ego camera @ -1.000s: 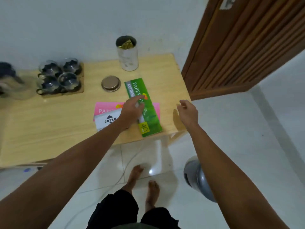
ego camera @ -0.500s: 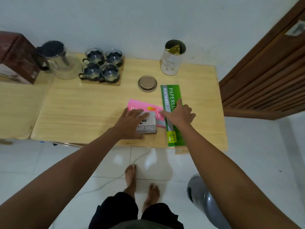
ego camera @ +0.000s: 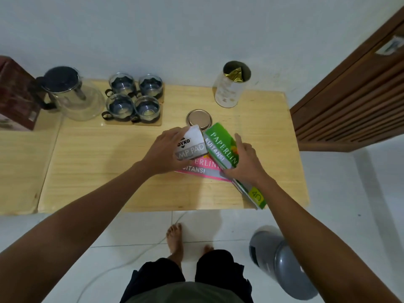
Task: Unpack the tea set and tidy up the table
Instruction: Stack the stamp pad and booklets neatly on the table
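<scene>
Up off the tabletop (ego camera: pixel 98 171) now: green receipt book (ego camera: pixel 225 149) and white stamp pad box (ego camera: pixel 192 145), both flat on the wood half a second ago. Pink receipt book (ego camera: pixel 203 169) left lying near the front edge, partly hidden under both. Left hand (ego camera: pixel 166 152) wrapped around the stamp pad box, thumb across its face, box tilted up. Right hand (ego camera: pixel 244 162) gripping the green receipt book at mid-length, far end raised, near end jutting past the front edge. Just behind the box, round metal lid (ego camera: pixel 199 119) flat on the wood, partly covered. Open tin (ego camera: pixel 231 86) upright by the back right corner, gold packet inside. Four glass cups (ego camera: pixel 133 99) on wooden coasters along the back edge, glass teapot (ego camera: pixel 70 95) to their left, dark red box (ego camera: pixel 15 97) at far left. Grey bin (ego camera: pixel 282 263) on the floor, right.
</scene>
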